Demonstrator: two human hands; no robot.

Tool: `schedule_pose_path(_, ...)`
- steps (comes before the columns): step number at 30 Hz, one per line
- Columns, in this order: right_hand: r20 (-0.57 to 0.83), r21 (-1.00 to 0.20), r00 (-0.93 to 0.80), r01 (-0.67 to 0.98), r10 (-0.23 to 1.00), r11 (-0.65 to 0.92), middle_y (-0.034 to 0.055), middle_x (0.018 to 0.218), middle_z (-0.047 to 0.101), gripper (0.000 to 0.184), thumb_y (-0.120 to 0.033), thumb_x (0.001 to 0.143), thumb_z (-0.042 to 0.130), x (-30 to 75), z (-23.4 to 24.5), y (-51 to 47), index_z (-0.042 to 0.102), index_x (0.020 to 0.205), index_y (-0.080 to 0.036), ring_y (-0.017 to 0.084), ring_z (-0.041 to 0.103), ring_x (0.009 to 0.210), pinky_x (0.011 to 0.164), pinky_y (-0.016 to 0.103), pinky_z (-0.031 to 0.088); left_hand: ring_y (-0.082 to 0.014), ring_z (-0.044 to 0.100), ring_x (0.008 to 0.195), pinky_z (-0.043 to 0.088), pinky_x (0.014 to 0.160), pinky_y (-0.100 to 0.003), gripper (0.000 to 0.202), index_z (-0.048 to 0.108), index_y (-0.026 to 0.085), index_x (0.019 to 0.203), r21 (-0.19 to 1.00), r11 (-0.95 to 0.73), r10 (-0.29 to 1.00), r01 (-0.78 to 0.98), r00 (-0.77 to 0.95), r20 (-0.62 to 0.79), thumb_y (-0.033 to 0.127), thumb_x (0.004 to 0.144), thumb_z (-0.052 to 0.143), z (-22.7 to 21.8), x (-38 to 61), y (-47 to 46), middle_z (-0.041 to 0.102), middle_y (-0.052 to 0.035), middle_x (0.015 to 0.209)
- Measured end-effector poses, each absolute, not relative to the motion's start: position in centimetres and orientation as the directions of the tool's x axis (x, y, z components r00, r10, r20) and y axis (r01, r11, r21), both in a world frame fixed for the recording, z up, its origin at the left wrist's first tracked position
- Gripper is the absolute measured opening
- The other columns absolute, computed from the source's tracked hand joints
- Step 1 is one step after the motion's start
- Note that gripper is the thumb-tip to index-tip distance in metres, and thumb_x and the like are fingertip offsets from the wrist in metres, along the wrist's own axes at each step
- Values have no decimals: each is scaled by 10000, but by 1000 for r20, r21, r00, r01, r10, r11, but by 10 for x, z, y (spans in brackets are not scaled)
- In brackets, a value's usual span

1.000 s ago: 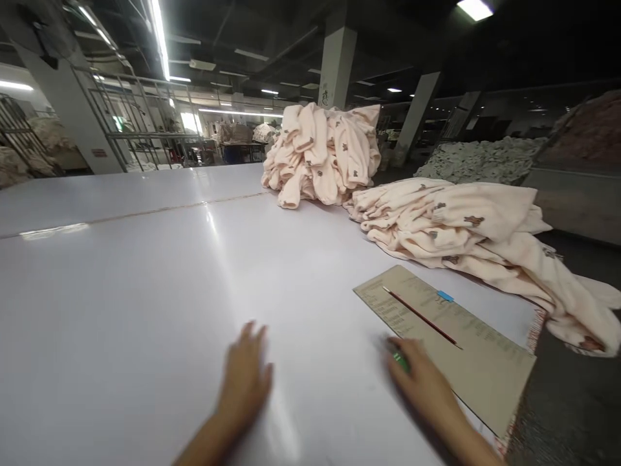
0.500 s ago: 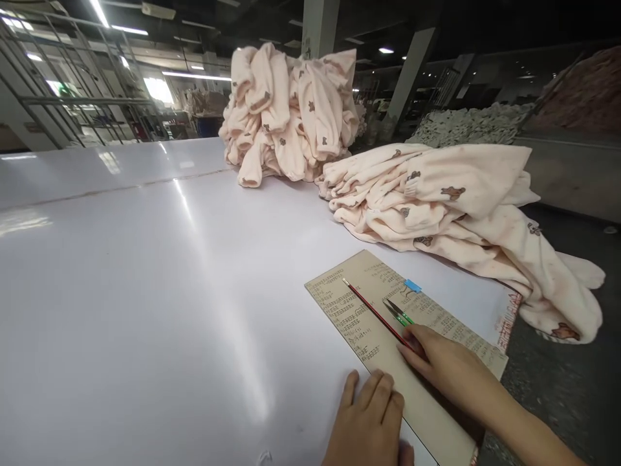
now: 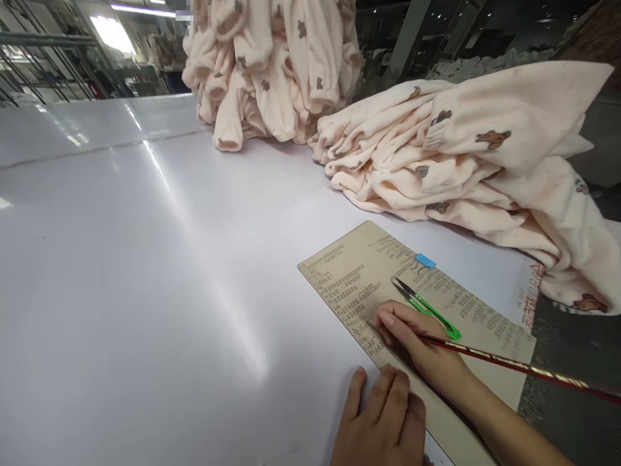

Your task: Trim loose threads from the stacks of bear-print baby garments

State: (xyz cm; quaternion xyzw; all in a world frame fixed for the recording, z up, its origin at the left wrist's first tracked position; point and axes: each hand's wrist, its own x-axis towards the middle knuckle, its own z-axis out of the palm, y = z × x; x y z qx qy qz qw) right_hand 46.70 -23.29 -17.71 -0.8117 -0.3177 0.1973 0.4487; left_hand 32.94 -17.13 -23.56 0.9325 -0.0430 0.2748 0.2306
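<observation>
My right hand (image 3: 412, 336) is closed around a dark red pencil (image 3: 504, 360) with gold markings, whose back end slants out past the right edge of the view. The fingers hide its front end. They are low over a beige board (image 3: 334, 259) covered in rows of handwritten and printed characters. Just beyond that hand, green-handled thread snips (image 3: 427, 307) lie on the board, blades toward the far left. At the board's near left edge, my left hand (image 3: 381, 417) rests palm down, fingers extended and slightly apart, holding nothing.
A heap of pale pink fleece garments with bear prints (image 3: 272, 71) stands at the table's far side. More of this fleece (image 3: 436, 162) lies to the right and hangs over the edge. A blue tab (image 3: 425, 261) is on the board. The glossy white table (image 3: 145, 291) stretches left.
The pencil has turned in my right hand; its back end now points right instead of away. The snips are more exposed. My left hand stays by the board as the view tilts down.
</observation>
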Motion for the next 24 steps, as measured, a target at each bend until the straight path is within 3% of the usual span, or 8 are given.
schedule_pose_path(3,7,-844,766,349,643,-408,-45,552,342,389,-404,939,325,466,-184,-231,387,597,-228,134,339,528,492,260,294,-171,491,1163,345,1049,-352,338,608,179,1065,392,-905,98,-167,813,574,341,890,369,-235,331,-173,619,-15,1188)
schedule_pose_path(7,15,-828,750,379,661,-412,-42,529,363,401,-401,928,355,467,-184,-230,363,566,-227,134,348,510,490,268,296,-152,479,1175,301,1072,-338,323,619,200,1050,366,-920,99,-141,819,565,336,916,359,-234,330,-174,614,10,1198)
schedule_pose_path(24,77,-769,724,481,686,-421,-43,500,355,409,-362,923,367,468,-184,-226,311,544,-222,122,351,487,482,259,305,-149,496,1154,356,1011,-343,364,602,211,1077,372,-920,89,-127,854,512,368,925,311,-224,328,-171,613,22,1204)
